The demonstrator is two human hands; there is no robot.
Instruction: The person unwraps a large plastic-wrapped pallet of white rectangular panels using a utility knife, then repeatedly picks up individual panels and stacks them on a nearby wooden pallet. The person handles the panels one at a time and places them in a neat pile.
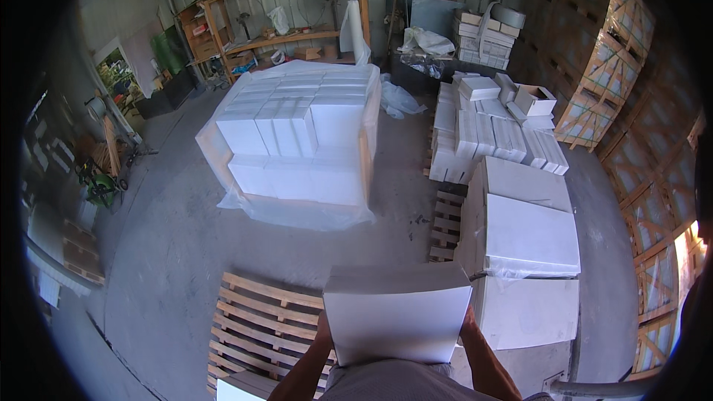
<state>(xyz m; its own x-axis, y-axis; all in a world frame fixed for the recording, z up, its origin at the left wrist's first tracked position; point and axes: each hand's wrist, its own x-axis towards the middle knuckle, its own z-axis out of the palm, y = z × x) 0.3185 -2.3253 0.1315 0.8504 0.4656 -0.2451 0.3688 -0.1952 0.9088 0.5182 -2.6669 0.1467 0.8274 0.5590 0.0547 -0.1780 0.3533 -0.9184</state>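
Note:
A large white box (397, 319) is held up in front of my body at the lower middle. My left hand (324, 329) grips its left side and my right hand (468, 324) its right side. The fingers are mostly hidden by the box, but both hands press in on it. A slatted wooden pallet (252, 319) lies on the floor by my left forearm, and a white slab-like thing (241, 388) shows at its near end. Close to my right hand stand big white boxes (527, 308), stacked and partly wrapped in film.
Ahead is a block of white boxes (290, 126) in clear plastic film (297, 213). More white boxes (490, 134) are piled on pallets at the right. Wooden crates (605, 59) line the right wall. A wooden shelf (297, 37) stands at the back. Grey floor (171, 215) lies at left.

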